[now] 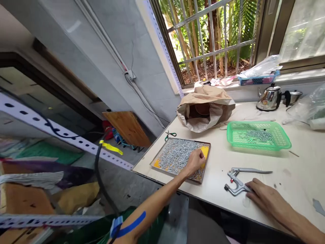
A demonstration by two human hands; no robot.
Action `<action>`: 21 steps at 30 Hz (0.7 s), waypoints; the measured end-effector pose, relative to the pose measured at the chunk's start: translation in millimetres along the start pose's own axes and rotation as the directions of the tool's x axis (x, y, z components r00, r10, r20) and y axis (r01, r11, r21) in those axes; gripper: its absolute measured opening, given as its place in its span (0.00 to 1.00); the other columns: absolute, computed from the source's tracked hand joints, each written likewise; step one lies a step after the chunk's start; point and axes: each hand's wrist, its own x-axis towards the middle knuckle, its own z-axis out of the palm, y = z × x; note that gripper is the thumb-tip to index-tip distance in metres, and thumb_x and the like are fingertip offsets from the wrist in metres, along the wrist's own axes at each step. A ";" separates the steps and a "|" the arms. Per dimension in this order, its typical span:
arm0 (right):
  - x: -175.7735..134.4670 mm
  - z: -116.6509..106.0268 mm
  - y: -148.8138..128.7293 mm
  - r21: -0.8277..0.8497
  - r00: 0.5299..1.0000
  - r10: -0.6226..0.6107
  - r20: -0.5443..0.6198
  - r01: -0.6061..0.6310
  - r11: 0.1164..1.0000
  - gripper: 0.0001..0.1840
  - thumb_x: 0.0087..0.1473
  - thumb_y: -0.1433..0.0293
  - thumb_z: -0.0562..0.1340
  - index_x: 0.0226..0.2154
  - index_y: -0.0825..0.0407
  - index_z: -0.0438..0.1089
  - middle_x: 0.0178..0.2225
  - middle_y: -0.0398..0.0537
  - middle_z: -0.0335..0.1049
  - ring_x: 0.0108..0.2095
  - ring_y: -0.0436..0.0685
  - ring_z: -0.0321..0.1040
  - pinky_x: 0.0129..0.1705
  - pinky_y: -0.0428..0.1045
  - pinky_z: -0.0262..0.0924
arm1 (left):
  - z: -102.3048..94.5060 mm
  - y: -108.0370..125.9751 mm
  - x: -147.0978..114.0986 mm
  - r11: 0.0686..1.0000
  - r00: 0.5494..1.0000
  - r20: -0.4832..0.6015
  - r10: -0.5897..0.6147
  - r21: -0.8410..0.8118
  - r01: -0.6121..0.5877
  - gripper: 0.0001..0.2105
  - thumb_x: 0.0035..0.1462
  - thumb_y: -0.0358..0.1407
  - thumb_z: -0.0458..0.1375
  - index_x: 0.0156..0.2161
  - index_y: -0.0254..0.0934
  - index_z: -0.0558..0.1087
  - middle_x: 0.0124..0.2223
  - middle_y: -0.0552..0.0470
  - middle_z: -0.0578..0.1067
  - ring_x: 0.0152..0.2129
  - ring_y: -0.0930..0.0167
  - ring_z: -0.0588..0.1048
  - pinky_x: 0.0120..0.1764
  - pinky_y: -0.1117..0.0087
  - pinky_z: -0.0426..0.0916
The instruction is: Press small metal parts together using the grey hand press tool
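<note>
My left hand (195,162) is over the right part of a shallow tray (208,159) with a yellow bottom. Its fingers are curled together in a pinch, and whatever is between them is too small to make out. Many small silvery metal pins (177,154) lie heaped in that tray. My right hand (265,196) rests on the table, its fingers closed round the lower handle of grey metal hand-press pliers (237,186). The pliers lie with their jaws to the left and the upper handle spread away. A small clear disc (246,202) lies beside my right fingers.
Behind the pliers stands a green plastic basket (233,144) with more metal pins. Green-handled scissors (170,135) lie by the tray's far corner. An open brown paper bag (205,105) and a steel kettle (269,98) stand at the back. The table's left edge borders the floor.
</note>
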 end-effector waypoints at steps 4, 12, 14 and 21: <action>0.9 -10.0 -5.8 -0.064 1.000 -0.019 -0.006 0.019 0.998 0.12 0.57 0.71 0.46 0.25 0.49 0.60 0.29 0.46 0.66 0.26 0.53 0.65 0.27 0.48 0.57 | 10.6 20.2 -25.2 0.920 0.996 0.093 0.012 -0.392 0.026 0.05 0.46 0.29 0.56 0.31 0.33 0.72 0.25 0.56 0.71 0.22 0.76 0.68 0.27 0.76 0.62; -15.6 -5.0 -5.6 -0.330 0.961 -0.220 -0.170 0.155 0.931 0.14 0.49 0.84 0.48 0.25 0.49 0.56 0.24 0.42 0.61 0.21 0.50 0.59 0.23 0.46 0.47 | 45.2 62.5 -58.4 0.607 0.884 0.460 -0.083 -0.680 0.411 0.08 0.43 0.33 0.59 0.29 0.29 0.74 0.20 0.57 0.69 0.16 0.77 0.64 0.23 0.76 0.60; -19.7 -2.0 -7.0 -0.380 0.928 -0.289 -0.234 0.186 0.906 0.15 0.48 0.86 0.48 0.25 0.49 0.56 0.23 0.41 0.60 0.20 0.50 0.57 0.23 0.47 0.46 | 50.6 66.4 -60.8 0.627 0.888 0.447 -0.110 -0.661 0.411 0.08 0.43 0.34 0.59 0.29 0.29 0.75 0.19 0.57 0.69 0.17 0.77 0.64 0.23 0.76 0.59; -21.1 3.1 -11.3 -0.453 0.873 -0.365 -0.323 0.196 0.870 0.16 0.47 0.87 0.49 0.26 0.50 0.57 0.24 0.42 0.61 0.22 0.51 0.58 0.25 0.48 0.47 | 48.5 75.5 -67.1 0.798 0.926 0.365 -0.095 -0.528 0.290 0.06 0.42 0.33 0.60 0.26 0.31 0.76 0.26 0.51 0.76 0.24 0.72 0.71 0.28 0.75 0.62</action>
